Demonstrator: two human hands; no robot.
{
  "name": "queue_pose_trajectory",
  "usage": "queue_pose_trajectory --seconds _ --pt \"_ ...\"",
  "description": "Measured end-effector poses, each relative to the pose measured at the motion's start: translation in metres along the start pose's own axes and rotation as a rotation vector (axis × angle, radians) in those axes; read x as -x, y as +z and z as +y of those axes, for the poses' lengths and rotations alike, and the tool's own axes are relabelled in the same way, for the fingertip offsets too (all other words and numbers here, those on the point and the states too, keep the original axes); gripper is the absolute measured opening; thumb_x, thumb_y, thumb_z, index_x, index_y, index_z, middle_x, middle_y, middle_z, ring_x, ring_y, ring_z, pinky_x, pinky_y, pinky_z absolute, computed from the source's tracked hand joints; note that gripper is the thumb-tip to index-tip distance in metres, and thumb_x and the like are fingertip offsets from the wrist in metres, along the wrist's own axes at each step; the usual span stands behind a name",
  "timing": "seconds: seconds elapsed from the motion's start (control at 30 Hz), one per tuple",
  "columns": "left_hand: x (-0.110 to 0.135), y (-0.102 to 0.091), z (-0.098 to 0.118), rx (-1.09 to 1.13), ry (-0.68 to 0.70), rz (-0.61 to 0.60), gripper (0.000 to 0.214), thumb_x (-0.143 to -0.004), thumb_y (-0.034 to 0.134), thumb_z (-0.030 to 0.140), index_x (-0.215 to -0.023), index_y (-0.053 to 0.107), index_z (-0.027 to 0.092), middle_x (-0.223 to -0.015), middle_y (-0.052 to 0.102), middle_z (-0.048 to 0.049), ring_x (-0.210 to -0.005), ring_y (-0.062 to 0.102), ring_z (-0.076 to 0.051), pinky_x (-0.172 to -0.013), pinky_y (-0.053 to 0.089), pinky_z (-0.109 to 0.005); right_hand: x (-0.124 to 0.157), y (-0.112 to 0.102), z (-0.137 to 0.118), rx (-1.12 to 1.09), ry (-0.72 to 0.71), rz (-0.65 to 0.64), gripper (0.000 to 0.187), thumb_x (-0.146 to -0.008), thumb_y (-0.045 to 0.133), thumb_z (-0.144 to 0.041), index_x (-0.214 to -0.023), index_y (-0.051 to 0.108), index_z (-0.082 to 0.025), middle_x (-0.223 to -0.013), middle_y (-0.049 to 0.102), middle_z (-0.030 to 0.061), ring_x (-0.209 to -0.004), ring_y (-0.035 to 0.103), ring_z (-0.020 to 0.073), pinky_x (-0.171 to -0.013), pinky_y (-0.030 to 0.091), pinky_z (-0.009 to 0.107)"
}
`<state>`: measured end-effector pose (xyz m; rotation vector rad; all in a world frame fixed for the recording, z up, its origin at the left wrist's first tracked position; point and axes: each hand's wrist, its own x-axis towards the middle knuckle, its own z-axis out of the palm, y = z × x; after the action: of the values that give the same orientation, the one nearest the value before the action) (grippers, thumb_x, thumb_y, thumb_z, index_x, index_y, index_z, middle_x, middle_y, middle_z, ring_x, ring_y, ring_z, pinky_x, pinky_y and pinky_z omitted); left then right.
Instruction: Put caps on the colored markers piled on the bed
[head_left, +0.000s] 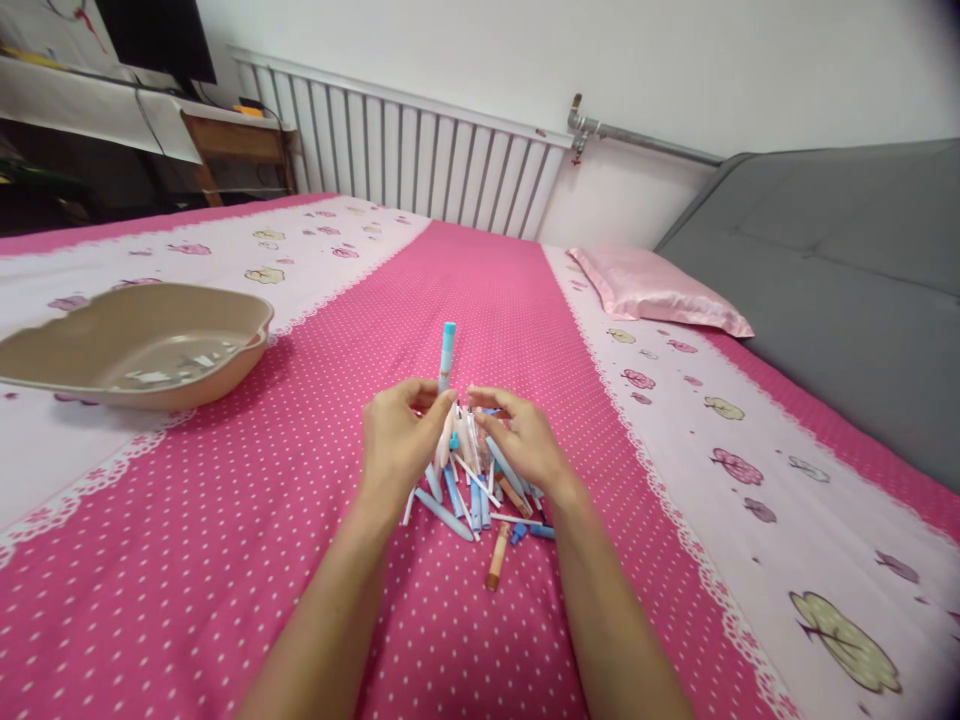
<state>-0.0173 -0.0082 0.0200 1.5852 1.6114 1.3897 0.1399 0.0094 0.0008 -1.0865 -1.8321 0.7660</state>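
Note:
My left hand (pixel 401 430) is closed, thumb against fingers, around a light blue pen (pixel 448 352) that stands upright with its bright blue end on top. Close beside it, my right hand (pixel 527 440) has its thumb and fingers drawn together at the pile; whatever is between them is too small and partly hidden. Beneath both hands lies a heap of loose pen parts (pixel 480 500), with blue and white barrels and thin white sticks. A pale blue barrel (pixel 444 514) lies at the heap's left edge. An orange-and-brown barrel (pixel 498 558) rests nearest me.
A tan plastic basin (pixel 225 385) with several whitish pieces inside stands on the bed to the left. The pink dotted bedspread (pixel 480 285) lies under everything. A pink pillow (pixel 660 288) and grey headboard (pixel 832 240) are at right; a white radiator (pixel 405 140) stands behind.

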Motion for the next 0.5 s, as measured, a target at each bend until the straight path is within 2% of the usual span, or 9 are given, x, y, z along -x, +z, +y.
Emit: queue_pose_trajectory --seconds 0.1,0.2,0.3,0.5 --pt "0.000 0.000 0.000 0.011 -0.017 0.009 0.025 -0.072 0.059 0.038 -0.079 0.069 0.016 -0.072 0.070 -0.0043 -0.063 0.061 -0.015 -0.055 0.044 -0.023 0.002 0.010 0.007 0.339 -0.078 -0.055 0.027 -0.077 0.063 -0.018 -0.104 0.064 -0.021 -0.109 0.064 0.0083 -0.108 0.052 0.0240 -0.097 0.036 0.043" --pt "0.000 0.000 0.000 0.010 -0.019 0.004 0.024 -0.072 0.058 0.036 -0.078 0.069 0.016 -0.073 0.070 -0.0043 -0.064 0.062 -0.015 -0.054 0.044 -0.023 0.003 0.018 0.011 0.516 -0.122 -0.123 0.032 -0.070 0.070 -0.017 -0.101 0.065 -0.016 -0.114 0.059 0.0131 -0.115 0.045 0.0264 -0.099 0.034 0.042" --pt "0.000 0.000 0.001 0.011 -0.019 -0.002 0.023 -0.073 0.058 0.036 -0.078 0.069 0.016 -0.073 0.070 -0.0042 -0.064 0.062 -0.015 -0.054 0.044 -0.023 0.003 0.023 0.012 0.568 -0.133 -0.153 0.032 -0.068 0.072 -0.017 -0.099 0.065 -0.016 -0.114 0.059 0.0132 -0.115 0.044 0.0265 -0.097 0.035 0.042" --pt "-0.001 0.000 0.001 0.004 -0.006 -0.015 0.023 -0.073 0.058 0.036 -0.078 0.069 0.016 -0.073 0.070 -0.0041 -0.064 0.062 -0.015 -0.054 0.044 -0.023 0.002 0.026 0.014 0.580 -0.138 -0.114 0.026 -0.067 0.070 -0.015 -0.092 0.065 -0.018 -0.104 0.062 0.0087 -0.107 0.048 0.0237 -0.095 0.036 0.038"
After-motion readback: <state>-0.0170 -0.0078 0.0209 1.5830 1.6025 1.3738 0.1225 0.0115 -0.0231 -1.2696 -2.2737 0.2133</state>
